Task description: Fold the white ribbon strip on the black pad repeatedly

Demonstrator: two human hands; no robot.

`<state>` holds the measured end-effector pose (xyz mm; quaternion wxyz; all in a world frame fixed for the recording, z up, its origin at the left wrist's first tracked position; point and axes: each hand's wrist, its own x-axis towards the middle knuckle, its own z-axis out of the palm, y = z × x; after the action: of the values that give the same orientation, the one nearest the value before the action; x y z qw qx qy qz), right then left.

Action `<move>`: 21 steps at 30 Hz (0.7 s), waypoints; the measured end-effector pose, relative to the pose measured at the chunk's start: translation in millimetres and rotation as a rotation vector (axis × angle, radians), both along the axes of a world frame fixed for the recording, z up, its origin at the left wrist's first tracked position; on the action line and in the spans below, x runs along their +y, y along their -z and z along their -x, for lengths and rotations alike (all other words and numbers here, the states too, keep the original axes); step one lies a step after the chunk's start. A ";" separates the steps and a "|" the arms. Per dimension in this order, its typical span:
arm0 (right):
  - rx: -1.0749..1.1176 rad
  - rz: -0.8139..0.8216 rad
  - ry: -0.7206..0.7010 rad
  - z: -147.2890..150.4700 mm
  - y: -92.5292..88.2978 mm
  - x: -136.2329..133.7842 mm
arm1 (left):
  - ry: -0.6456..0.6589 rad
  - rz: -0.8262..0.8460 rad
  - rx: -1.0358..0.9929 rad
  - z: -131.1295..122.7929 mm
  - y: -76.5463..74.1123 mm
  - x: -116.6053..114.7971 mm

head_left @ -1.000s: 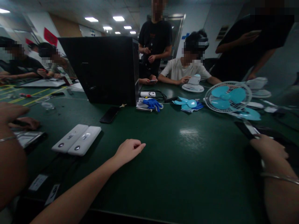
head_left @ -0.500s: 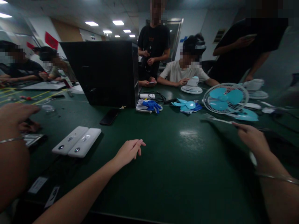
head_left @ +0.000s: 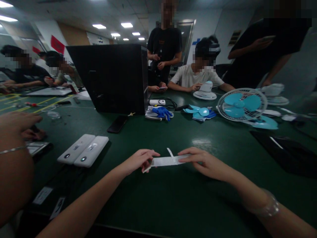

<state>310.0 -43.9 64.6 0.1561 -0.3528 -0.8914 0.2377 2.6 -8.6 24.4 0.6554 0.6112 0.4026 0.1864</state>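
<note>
Low over the green table point(head_left: 178, 195), a flat white strip point(head_left: 164, 161) spans the space between my two hands. Its face looks finely printed or textured, and a narrow white tab sticks up from it; its exact kind is unclear. My left hand point(head_left: 141, 162) has the strip's left end between its fingers, with a small pale tip showing below them. My right hand point(head_left: 204, 162) grips the other end between thumb and fingers. A black flat pouch or sheet point(head_left: 284, 155) lies to the right of my right hand.
Two white power banks point(head_left: 85, 150) lie at left, near another person's arm point(head_left: 12, 158). Farther back are a phone point(head_left: 118, 124), a black computer case point(head_left: 109, 79), blue-and-white gloves point(head_left: 162, 112), loose blue fan blades point(head_left: 199, 111) and a caged fan point(head_left: 241, 104). Several people surround the table.
My right hand has brought the white strip from the right side to the middle. My left hand, empty before, now holds its left end.
</note>
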 end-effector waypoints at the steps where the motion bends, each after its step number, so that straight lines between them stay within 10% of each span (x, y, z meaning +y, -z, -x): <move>1: -0.033 0.051 -0.010 2.9 -0.6 -1.6 | 0.060 -0.045 0.038 0.4 -0.6 -1.5; 10: -0.197 0.278 0.062 -32.4 -2.7 8.2 | 0.211 -0.116 0.223 -0.3 2.8 -6.8; 17: -0.393 -0.106 1.055 -146.3 5.7 43.1 | 0.197 -0.133 0.211 -0.7 7.4 -5.9; 21: -0.471 -0.046 1.466 -216.4 15.9 34.1 | 0.218 -0.150 0.192 -0.4 9.3 -6.1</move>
<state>526.4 -9.8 48.7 0.0871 -0.8913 -0.4441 -0.0263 3.0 -14.8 15.1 0.5829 0.7135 0.3794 0.0845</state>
